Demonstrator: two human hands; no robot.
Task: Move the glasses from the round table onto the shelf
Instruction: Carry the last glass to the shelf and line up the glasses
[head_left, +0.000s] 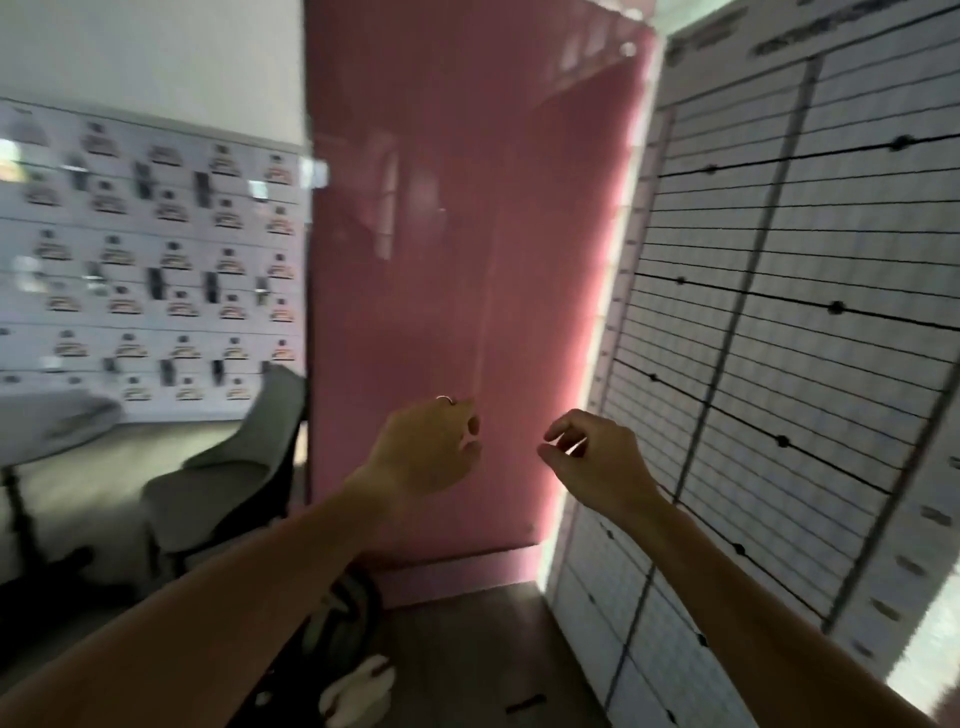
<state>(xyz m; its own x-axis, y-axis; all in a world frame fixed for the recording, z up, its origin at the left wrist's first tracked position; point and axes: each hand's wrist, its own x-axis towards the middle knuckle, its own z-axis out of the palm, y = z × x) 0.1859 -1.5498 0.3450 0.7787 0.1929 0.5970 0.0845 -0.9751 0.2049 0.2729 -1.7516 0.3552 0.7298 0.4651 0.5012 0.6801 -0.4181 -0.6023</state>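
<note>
Both my hands are raised in front of a pink wall panel (467, 249). My left hand (426, 452) wears a ring, its fingers are loosely curled and it holds nothing. My right hand (592, 457) is beside it, a little apart, with thumb and fingers bent, a gap between them and nothing in them. Part of the white round table (57, 421) shows at the far left edge. No glasses are in view, and I see no shelf. The whole view is blurred by motion.
A grey chair (234, 467) stands between the round table and the pink panel. A large white board with a black grid (805, 312) leans close on the right. A white wall of small labelled compartments (156, 249) fills the back left. Something white (358, 691) lies on the dark floor.
</note>
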